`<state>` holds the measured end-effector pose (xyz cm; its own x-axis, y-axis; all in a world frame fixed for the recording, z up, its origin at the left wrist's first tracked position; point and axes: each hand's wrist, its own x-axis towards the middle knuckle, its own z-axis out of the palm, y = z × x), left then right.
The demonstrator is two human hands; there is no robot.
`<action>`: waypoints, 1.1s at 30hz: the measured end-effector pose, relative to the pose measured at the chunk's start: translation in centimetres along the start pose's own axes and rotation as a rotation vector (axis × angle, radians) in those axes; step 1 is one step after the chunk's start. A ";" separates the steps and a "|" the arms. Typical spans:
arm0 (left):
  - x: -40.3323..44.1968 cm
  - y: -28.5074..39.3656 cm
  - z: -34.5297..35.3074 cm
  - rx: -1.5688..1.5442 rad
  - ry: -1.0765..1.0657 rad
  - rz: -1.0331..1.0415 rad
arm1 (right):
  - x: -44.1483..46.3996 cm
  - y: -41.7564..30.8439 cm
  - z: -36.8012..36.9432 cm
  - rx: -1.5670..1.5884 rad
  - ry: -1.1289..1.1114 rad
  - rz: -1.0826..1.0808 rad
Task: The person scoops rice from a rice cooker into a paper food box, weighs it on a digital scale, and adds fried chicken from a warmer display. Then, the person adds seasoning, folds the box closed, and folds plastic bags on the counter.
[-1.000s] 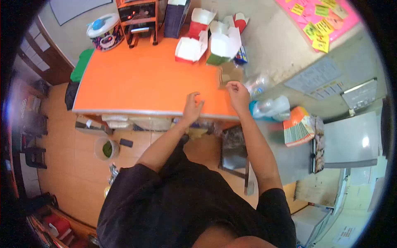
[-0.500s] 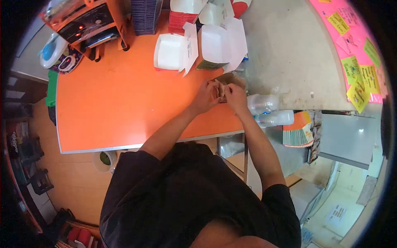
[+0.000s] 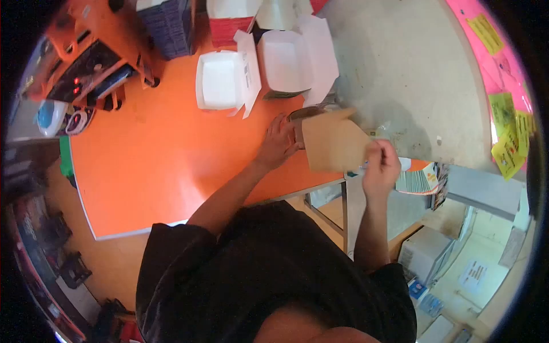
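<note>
A piece of brown paper (image 3: 334, 143), blurred by motion, is pinched at its right end by my right hand (image 3: 381, 171). I cannot tell whether it is a single sheet or a flat bag. My left hand (image 3: 278, 143) rests on the orange table with its fingers spread. Its fingertips lie against the side of a dark-rimmed container (image 3: 297, 117), which the paper partly covers. Just beyond it stand an open white-lined carton (image 3: 284, 63) and a smaller open white carton (image 3: 222, 83).
The orange table (image 3: 171, 143) ends at a metal front edge. Stacks of folded cartons (image 3: 168, 28) stand at the back beside an orange rack (image 3: 86, 57). On the right are a grey surface (image 3: 406, 68), sticky notes (image 3: 503, 137) and a stack of printed leaflets (image 3: 417, 180).
My right hand has moved away from my left, to the right and toward me, drawing the brown paper out with it. The left hand's fingers have spread. The camera view has shifted slightly.
</note>
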<state>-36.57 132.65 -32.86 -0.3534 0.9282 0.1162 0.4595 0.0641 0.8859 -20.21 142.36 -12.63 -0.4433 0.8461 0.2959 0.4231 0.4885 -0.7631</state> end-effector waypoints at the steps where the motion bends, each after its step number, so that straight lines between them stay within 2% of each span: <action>1: 0.0 -0.4 0.0 0.012 -0.025 0.035 | -0.5 0.2 -1.4 0.195 -0.065 0.061; 4: -1.1 -2.4 1.7 -0.041 0.089 0.096 | -4.1 2.2 -4.6 0.673 -0.126 0.332; 6: -4.5 0.3 0.0 -0.223 0.177 0.036 | -6.6 1.6 -5.7 0.666 -0.201 0.364; 7: -6.0 1.6 -0.8 -0.323 0.151 -0.008 | -8.3 2.3 -5.8 0.565 -0.256 0.260; 8: -7.3 1.7 -1.3 -0.443 0.095 -0.022 | -9.2 2.1 -6.3 0.420 -0.293 0.171; 9: -7.8 2.6 -2.9 -0.436 -0.137 -0.188 | -10.5 2.5 -7.3 0.199 -0.389 0.199; 10: -7.7 4.9 -2.6 -0.609 -0.296 -0.432 | -12.0 3.3 -7.5 0.099 -0.383 0.096; 11: -8.6 5.2 -2.1 -0.736 -0.436 -0.510 | -14.1 4.3 -7.4 -0.007 -0.392 0.009; 12: -9.0 5.7 -1.0 -0.855 -0.571 -0.605 | -16.7 5.1 -7.6 -0.075 -0.319 -0.044; 13: -9.8 7.0 0.0 -0.843 -0.659 -0.691 | -19.5 5.5 -7.1 -0.138 -0.266 -0.103; 14: -10.4 8.5 1.2 -0.825 -0.725 -0.780 | -22.4 6.4 -6.7 -0.174 -0.174 -0.059; 15: -10.6 10.4 2.9 -0.784 -0.812 -0.748 | -25.1 7.5 -6.4 -0.134 -0.135 -0.014; 17: -11.7 14.3 7.5 -0.574 -1.180 -0.799 | -30.6 8.8 -7.8 -0.131 -0.022 0.061; 18: -12.2 15.4 9.6 -0.526 -1.255 -0.776 | -33.0 9.3 -8.1 -0.140 -0.033 0.141; 20: -15.2 18.4 14.2 -0.135 -1.316 -0.677 | -38.9 8.4 -10.3 -0.184 0.022 0.246; 21: -16.5 19.0 16.7 -0.109 -1.375 -0.628 | -41.5 7.6 -11.8 -0.193 0.011 0.305; 23: -20.7 20.7 21.7 -0.009 -1.462 -0.261 | -48.0 6.5 -14.9 -0.239 0.046 0.393; 24: -23.2 22.1 24.3 0.016 -1.467 -0.110 | -51.7 6.2 -15.9 -0.241 0.242 0.416; 25: -24.8 21.8 27.2 0.007 -1.511 -0.075 | -54.1 6.1 -15.7 -0.232 0.436 0.426; 26: -26.3 21.7 30.8 -0.051 -1.556 -0.118 | -56.8 6.3 -16.0 -0.314 0.736 0.364; 27: -28.3 22.4 33.7 -0.105 -1.594 -0.168 | -59.5 5.8 -16.9 -0.342 0.770 0.375; 28: -31.0 26.1 34.4 -0.060 -1.619 0.030 | -61.5 5.0 -17.6 -0.458 1.029 0.627; 29: -33.2 27.6 36.4 -0.054 -1.639 0.038 | -63.2 4.4 -18.3 -0.560 1.276 0.886; 30: -35.0 28.4 38.6 -0.033 -1.709 0.149 | -65.1 4.7 -19.1 -0.562 1.281 0.898; 31: -37.0 29.2 40.2 -0.012 -1.771 0.254 | -67.4 5.6 -20.1 -0.327 1.507 0.940; 32: -40.0 31.4 40.8 -0.012 -1.764 0.245 | -70.2 5.9 -21.4 -0.073 1.713 0.960; 33: -42.4 33.3 41.8 -0.003 -1.804 0.211 | -72.7 6.6 -22.2 -0.071 1.701 0.961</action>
<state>27.84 110.72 -27.05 0.9233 0.1350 -0.3595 0.3730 -0.0926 0.9232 32.38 88.79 -26.42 0.9966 0.0626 0.0528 0.0651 -0.2153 -0.9744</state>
